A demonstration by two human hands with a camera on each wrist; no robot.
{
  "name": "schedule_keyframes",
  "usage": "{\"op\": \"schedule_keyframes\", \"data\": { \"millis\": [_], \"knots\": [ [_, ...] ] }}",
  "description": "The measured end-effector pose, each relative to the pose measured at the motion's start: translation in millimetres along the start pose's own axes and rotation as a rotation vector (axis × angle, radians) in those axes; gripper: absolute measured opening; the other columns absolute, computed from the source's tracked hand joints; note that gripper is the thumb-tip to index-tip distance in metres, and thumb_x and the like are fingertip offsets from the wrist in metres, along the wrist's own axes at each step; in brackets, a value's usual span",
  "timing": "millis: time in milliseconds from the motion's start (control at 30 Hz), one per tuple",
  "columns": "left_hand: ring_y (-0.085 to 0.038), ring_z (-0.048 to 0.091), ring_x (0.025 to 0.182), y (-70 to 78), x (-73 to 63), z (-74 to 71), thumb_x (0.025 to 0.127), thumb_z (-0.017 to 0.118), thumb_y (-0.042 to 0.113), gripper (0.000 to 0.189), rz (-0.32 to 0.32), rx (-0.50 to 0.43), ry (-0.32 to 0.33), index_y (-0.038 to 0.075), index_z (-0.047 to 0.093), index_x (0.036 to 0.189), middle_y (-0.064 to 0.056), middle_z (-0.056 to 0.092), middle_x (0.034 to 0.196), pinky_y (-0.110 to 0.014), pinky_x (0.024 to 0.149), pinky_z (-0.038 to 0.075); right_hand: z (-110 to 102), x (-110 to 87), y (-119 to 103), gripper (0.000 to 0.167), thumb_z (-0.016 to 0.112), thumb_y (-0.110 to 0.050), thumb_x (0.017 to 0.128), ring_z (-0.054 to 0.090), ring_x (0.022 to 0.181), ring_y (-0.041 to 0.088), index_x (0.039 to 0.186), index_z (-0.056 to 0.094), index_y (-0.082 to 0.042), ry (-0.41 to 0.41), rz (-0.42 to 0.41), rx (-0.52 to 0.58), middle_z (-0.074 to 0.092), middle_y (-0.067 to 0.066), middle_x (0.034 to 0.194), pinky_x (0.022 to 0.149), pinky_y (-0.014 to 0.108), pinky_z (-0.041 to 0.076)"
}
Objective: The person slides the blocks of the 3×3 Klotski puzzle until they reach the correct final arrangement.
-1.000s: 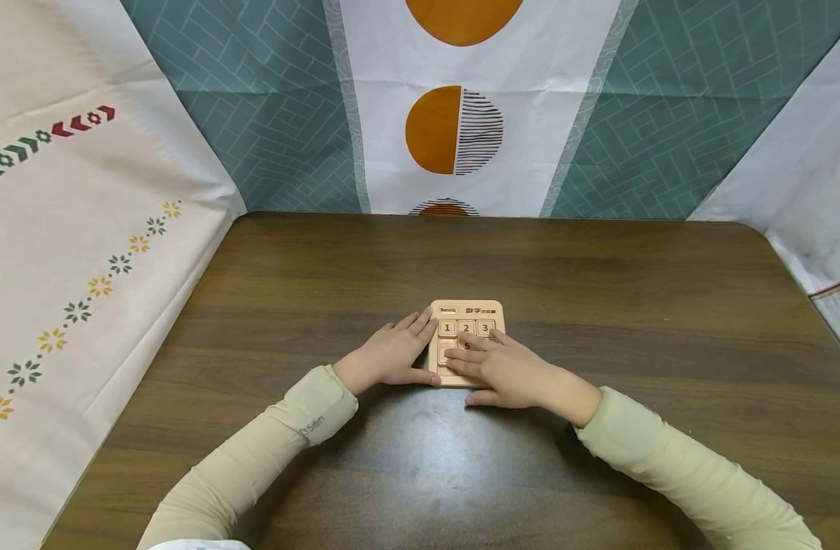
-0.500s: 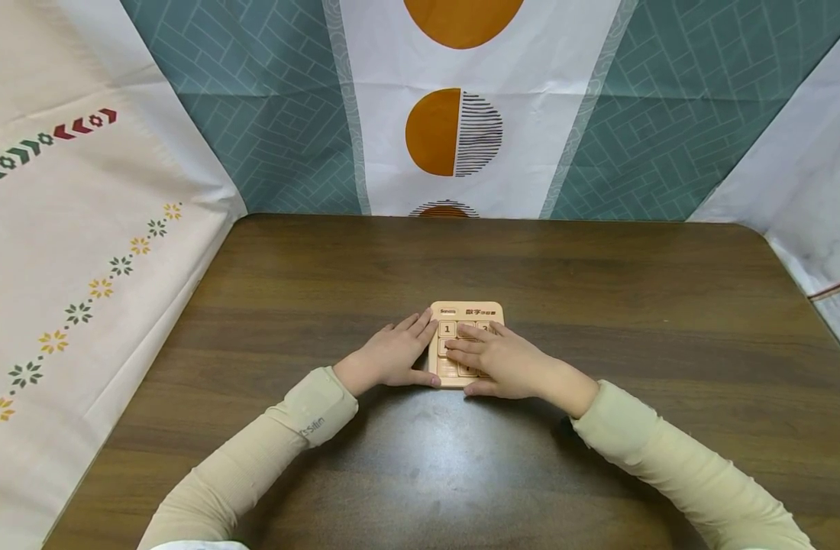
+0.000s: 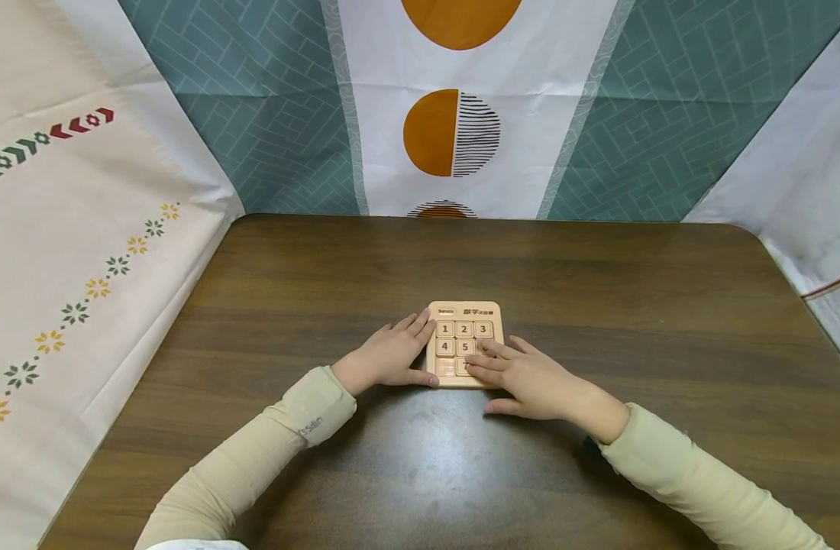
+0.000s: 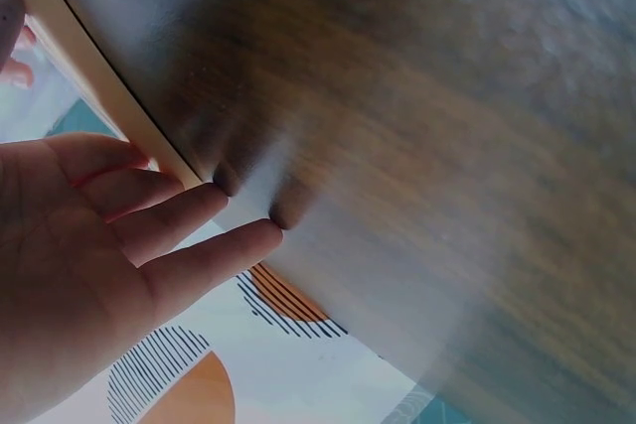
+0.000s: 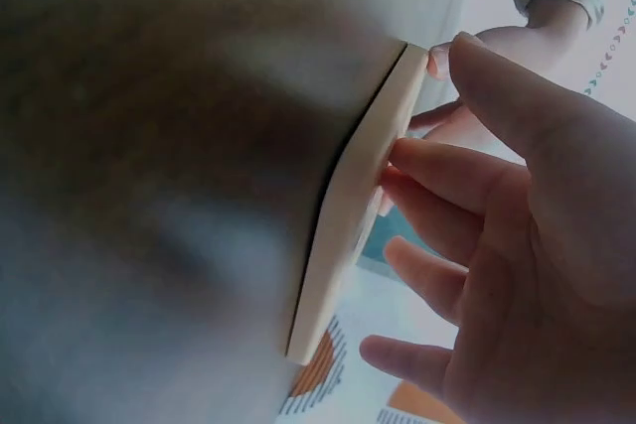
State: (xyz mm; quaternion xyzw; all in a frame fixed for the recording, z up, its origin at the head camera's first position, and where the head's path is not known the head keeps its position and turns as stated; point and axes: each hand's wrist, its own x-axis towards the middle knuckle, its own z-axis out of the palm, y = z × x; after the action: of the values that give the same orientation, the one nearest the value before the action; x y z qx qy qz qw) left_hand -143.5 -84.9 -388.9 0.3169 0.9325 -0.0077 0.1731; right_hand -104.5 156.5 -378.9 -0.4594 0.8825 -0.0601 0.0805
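Observation:
A light wooden sliding number puzzle (image 3: 437,368) lies flat on the table. Tiles 1, 2 and 3 fill its top row, with tile 4 (image 3: 444,347) and tile 5 (image 3: 464,347) below. The lower-left slot shows bare wood. My left hand (image 3: 395,354) rests along the puzzle's left side, fingers straight and thumb at the near-left corner. My right hand (image 3: 530,378) reaches over the right side, its fingertips on the lower tiles and hiding those at the right. In the right wrist view, its thumb is apart from the board's edge (image 5: 343,215).
The brown wooden table (image 3: 324,260) spreads around the puzzle. A patterned cloth (image 3: 386,153) hangs behind its far edge, and a cream cloth (image 3: 63,267) with printed flowers drapes at the left. Light sleeves cover both forearms.
The tile in the left column has slid up into the second row, baring the lower-left slot. My right hand has drawn back rightward, uncovering tiles. The left hand stays in place.

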Motion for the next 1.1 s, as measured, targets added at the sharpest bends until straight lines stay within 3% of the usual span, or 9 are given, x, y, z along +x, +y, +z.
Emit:
{"op": "schedule_keyframes", "data": {
  "millis": [233,700,900,1100],
  "knots": [
    [-0.031,0.019,0.135,-1.3,-0.3,0.3,0.078,0.05,0.067,0.098,-0.002,-0.008,0.0,0.003,0.018,0.145,-0.014,0.008,0.151,-0.05,0.099,0.031,2,4.8,-2,0.065,0.06,-0.045,0.083,0.031,0.13,0.031,0.133,0.048,-0.006,0.029,-0.025,-0.009,0.045,0.009,0.136,0.095,0.06,0.027],
    [-0.032,0.019,0.135,-1.1,-0.2,-0.3,0.079,0.05,0.065,0.097,0.006,-0.017,-0.007,0.002,0.018,0.145,-0.015,0.008,0.151,-0.05,0.099,0.03,0,23.4,-10,0.065,0.058,-0.047,0.084,0.027,0.132,0.029,0.134,0.046,-0.007,-0.019,-0.038,-0.02,0.043,0.006,0.138,0.097,0.059,0.025],
    [-0.031,0.02,0.135,-0.6,0.0,-0.4,0.079,0.05,0.066,0.097,0.003,-0.013,-0.004,0.002,0.018,0.145,-0.014,0.008,0.151,-0.05,0.099,0.031,0,16.3,-8,0.064,0.057,-0.047,0.085,0.026,0.133,0.029,0.134,0.046,-0.008,-0.002,-0.042,-0.011,0.042,0.006,0.139,0.098,0.059,0.024],
    [-0.03,0.019,0.135,0.4,-0.2,-1.3,0.079,0.05,0.066,0.097,-0.003,-0.009,-0.006,0.003,0.018,0.145,-0.014,0.008,0.151,-0.049,0.099,0.03,0,-6.2,2,0.063,0.057,-0.047,0.085,0.027,0.132,0.029,0.133,0.048,-0.008,0.044,0.007,0.019,0.045,0.007,0.137,0.099,0.059,0.022]
  ]
}}
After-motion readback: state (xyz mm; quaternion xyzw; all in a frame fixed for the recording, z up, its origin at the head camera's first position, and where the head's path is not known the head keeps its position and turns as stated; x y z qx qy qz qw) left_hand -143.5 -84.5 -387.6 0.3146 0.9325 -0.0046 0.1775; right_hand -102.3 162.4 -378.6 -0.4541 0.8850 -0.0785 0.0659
